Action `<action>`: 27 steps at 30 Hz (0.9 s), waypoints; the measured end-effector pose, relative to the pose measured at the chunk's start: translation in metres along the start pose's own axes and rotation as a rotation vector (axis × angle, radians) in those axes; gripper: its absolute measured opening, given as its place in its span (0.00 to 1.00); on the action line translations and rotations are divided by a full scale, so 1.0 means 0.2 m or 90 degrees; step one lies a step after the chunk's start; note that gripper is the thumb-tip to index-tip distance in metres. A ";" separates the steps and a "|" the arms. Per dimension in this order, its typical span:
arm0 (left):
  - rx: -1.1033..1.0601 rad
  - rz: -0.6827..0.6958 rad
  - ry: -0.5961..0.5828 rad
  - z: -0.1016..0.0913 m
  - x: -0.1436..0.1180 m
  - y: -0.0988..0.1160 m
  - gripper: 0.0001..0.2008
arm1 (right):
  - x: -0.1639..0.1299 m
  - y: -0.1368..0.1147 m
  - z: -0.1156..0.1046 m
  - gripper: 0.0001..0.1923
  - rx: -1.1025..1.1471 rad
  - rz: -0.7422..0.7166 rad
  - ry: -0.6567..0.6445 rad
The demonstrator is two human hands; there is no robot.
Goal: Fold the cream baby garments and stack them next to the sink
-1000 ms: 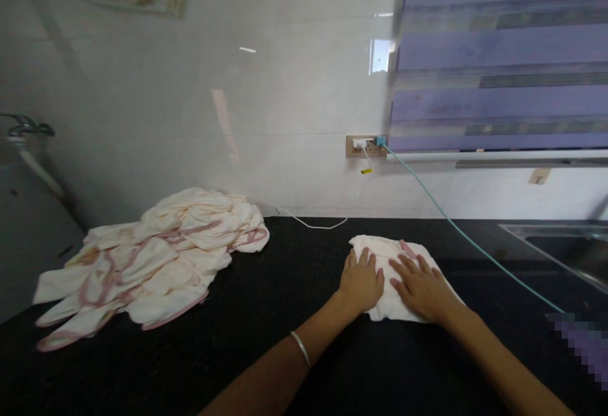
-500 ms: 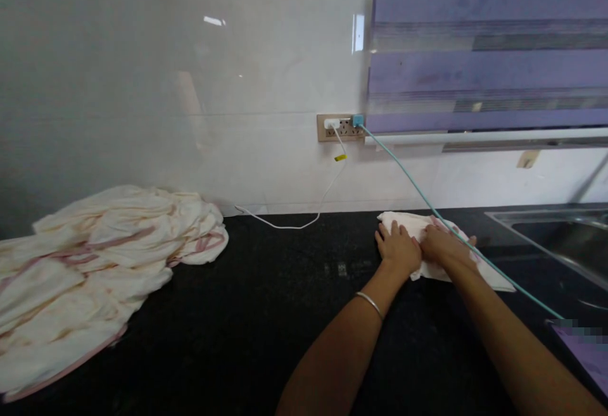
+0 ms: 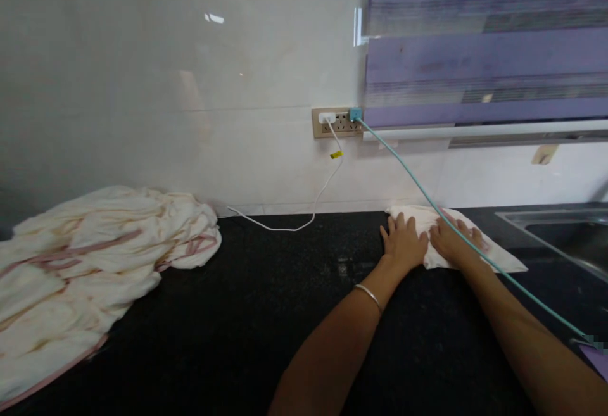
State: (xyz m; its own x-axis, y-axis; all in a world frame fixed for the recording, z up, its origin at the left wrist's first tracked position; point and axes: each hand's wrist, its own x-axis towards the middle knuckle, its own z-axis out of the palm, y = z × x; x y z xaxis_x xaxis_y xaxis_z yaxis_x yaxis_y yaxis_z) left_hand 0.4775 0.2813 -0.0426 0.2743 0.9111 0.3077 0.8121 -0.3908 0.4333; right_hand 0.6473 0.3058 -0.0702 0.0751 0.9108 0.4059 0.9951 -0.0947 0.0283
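A white cloth (image 3: 437, 260) with a pinkish pattern lies on the black countertop (image 3: 266, 302) close to the wall. My left hand (image 3: 403, 242) rests flat on the cloth's left part, fingers spread, with a bangle on that wrist. On the cloth's right part lies my right hand (image 3: 453, 239), palm down with its fingers apart. A teal cable (image 3: 418, 182) passes over the cloth and in front of my right hand. Both palms touch the cloth, and neither hand is closed around it.
At the left lies a large crumpled cream cloth (image 3: 109, 245) with pink edging. A white cable (image 3: 285, 229) and the teal cable come from a wall socket (image 3: 342, 123). A sink (image 3: 570, 232) is set in at the right. A purple blind (image 3: 479, 55) hangs above.
My hands have moved slightly apart, and the cloth between them looks more spread out. The view has shifted a little.
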 end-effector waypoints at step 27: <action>0.090 -0.027 -0.029 -0.93 -1.30 -0.61 0.24 | -0.87 -0.70 -0.59 0.20 0.460 -0.338 -0.053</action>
State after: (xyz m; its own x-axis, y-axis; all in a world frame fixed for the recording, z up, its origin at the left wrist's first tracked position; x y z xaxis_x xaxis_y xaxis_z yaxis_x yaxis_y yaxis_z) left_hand 0.2114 0.0679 -0.0184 0.2583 0.9327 0.2518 0.8873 -0.3321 0.3199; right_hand 0.4868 0.1138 -0.0372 -0.4299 0.7914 0.4346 0.6953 0.5973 -0.3998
